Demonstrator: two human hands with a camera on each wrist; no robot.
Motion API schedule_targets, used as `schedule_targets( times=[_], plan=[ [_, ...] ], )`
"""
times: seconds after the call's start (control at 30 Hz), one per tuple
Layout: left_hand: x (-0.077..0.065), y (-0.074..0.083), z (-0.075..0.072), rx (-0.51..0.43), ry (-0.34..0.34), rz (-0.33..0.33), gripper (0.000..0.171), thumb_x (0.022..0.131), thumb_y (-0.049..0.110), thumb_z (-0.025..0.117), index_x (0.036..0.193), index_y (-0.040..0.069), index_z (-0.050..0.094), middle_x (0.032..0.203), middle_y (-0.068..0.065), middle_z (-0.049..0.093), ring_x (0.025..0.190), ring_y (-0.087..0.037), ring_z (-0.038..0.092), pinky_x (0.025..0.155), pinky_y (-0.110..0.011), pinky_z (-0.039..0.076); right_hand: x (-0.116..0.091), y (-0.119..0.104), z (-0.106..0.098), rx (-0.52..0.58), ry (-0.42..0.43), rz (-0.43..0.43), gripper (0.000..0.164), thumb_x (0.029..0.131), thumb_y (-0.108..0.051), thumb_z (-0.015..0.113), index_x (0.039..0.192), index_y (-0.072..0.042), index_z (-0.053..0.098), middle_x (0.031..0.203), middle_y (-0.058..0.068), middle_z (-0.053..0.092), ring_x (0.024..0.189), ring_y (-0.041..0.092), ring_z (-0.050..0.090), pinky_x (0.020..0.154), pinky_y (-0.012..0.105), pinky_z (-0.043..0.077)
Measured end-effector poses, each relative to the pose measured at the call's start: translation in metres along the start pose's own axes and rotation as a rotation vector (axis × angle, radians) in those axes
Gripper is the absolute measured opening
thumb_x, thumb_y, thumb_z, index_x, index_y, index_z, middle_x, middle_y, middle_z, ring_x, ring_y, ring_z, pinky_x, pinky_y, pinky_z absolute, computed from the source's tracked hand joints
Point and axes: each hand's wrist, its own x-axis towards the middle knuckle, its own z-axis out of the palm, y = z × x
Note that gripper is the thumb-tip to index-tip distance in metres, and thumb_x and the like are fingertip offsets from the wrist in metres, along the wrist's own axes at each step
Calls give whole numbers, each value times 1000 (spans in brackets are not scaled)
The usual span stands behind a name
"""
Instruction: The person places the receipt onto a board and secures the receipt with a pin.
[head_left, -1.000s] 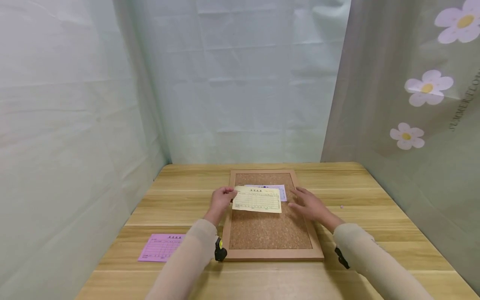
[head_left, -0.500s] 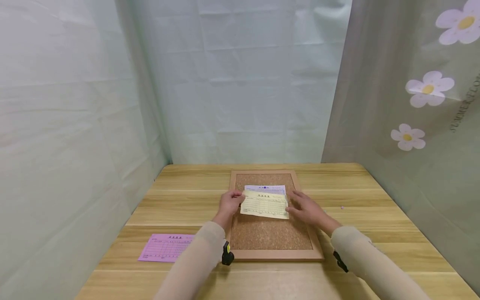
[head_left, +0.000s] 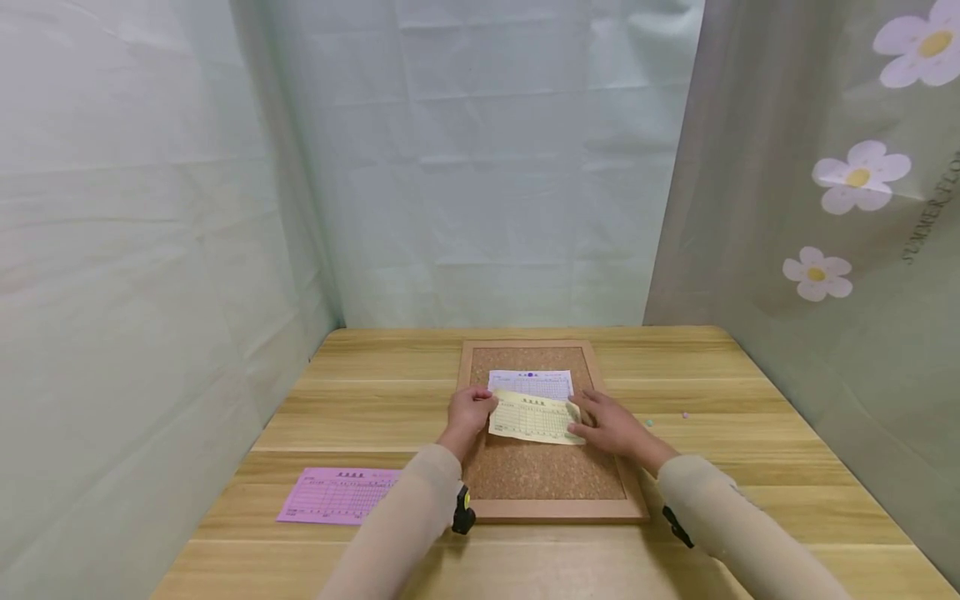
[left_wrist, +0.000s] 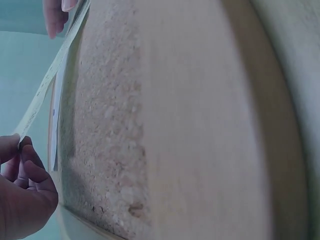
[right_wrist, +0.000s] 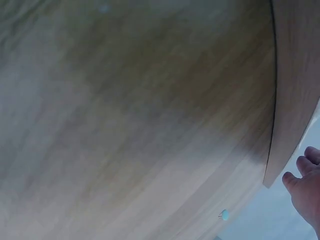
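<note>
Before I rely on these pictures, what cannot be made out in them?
Head view: pink form's right end, hidden by the left sleeve.
Head view: lilac form's lower part, covered by the yellow form.
Head view: fine print on all three forms, too small to read.
Head view: purple speck on the wooden tabletop, too small to identify.
Right wrist view: rest of the right hand, cut off by the picture's right edge.

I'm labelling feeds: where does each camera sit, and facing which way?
Head: worn there, facing forward and down at the corkboard; left hand, right hand, sleeves show.
Left wrist: worn there, facing across the corkboard; left hand, right fingers show.
Right wrist: worn there, facing the tabletop; right hand shows.
Shared by head, left wrist: yellow slip.
</note>
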Motion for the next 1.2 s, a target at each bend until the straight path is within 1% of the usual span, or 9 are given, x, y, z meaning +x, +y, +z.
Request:
schedule_targets(
  times=[0.2,0.33,0.53,0.7,0.9,1.07,1.2],
  plan=[
    [2,-3,2,37,1,2,6,88,2,70,90,-4,69,79,-6,62,73,-16,54,62,-24,42,1,2,2,-58,-23,-4,60,98,-39,62,143,-2,51,149,31,37,135,49,37,106,61,32],
    [4,-5,2,49,16,-16,7,88,2,70,91,-3,70,80,-7,62,75,-17,54,62,-24,42,1,2,4,-71,-33,7,60,97,-40,63,143,-3,52,150,30,36,135,48,37,107,60,32],
    [6,-6,2,69,27,-13,6,87,3,71,89,-2,69,77,-6,62,72,-17,54,62,-25,41,3,2,5,-97,-36,-1,59,97,-42,61,142,-3,53,149,31,37,135,48,37,107,60,32],
    [7,-6,1,93,24,-4,6,87,4,72,88,-2,70,77,-6,63,73,-18,55,64,-27,43,2,2,7,-94,-38,8,60,97,-42,62,142,-3,54,149,31,36,136,48,36,108,59,30],
    [8,-6,0,109,12,-6,7,88,6,71,89,-1,70,79,-7,64,73,-18,56,64,-27,44,0,3,9,-94,-29,-1,61,97,-41,62,142,0,53,149,31,36,135,48,37,107,59,31],
    [9,-6,-3,132,7,2,7,89,6,71,92,-1,71,84,-9,66,77,-21,58,68,-31,46,0,5,12,-107,-25,-9,62,98,-42,61,142,0,52,148,30,37,135,47,38,107,59,32],
    [9,-6,-7,146,14,21,8,89,5,71,94,-2,71,85,-10,68,78,-22,60,70,-34,48,0,5,12,-109,-26,-3,62,98,-43,60,142,0,52,149,30,37,135,47,37,107,59,32]
  ],
)
